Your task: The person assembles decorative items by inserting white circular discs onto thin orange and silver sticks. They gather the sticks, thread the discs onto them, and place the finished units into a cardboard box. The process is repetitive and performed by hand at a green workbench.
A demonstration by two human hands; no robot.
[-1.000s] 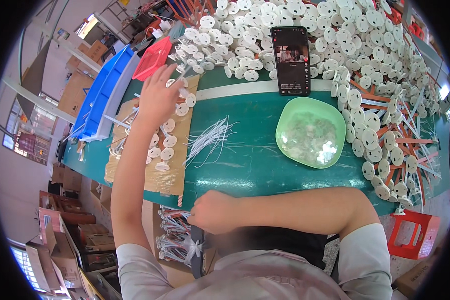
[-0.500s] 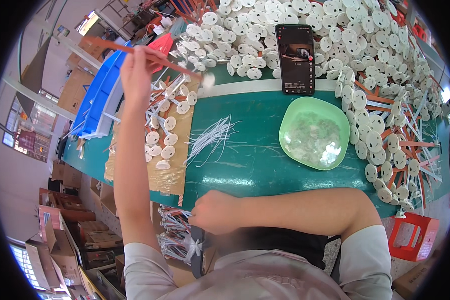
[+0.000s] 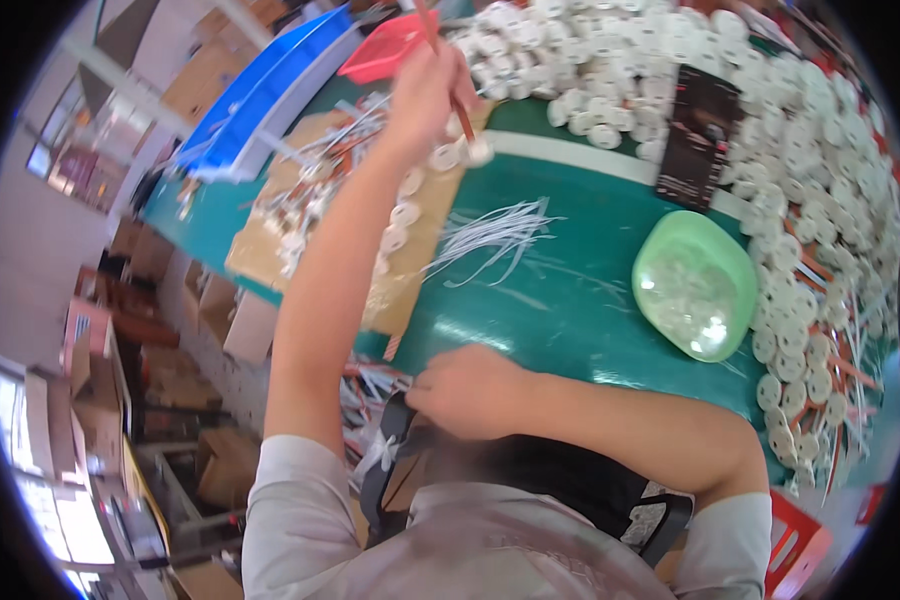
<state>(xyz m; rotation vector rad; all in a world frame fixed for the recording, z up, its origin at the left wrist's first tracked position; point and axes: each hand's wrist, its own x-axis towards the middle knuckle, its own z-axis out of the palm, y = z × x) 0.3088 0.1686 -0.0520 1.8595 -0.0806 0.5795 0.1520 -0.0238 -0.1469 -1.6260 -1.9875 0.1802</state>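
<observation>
My left hand is raised over the far end of a cardboard sheet, its fingers closed round a brown strip with a white disc at its lower end. Under that arm, several similar white-disc pieces lie on the cardboard. My right hand is curled at the near table edge, beside a black armrest. Whatever its fingers may hold is hidden. Between the hands a loose bunch of thin white strips lies on the green table.
A light green bowl with clear small pieces stands right of the strips. Behind it lies a black phone. White-disc pieces are heaped along the far and right sides. A blue bin and red tray stand at far left.
The view has turned, shifting the table things rightward and tilting them. My left hand has swung the strip from nearly level to steep, disc end down. My right hand stays curled by the armrest.
</observation>
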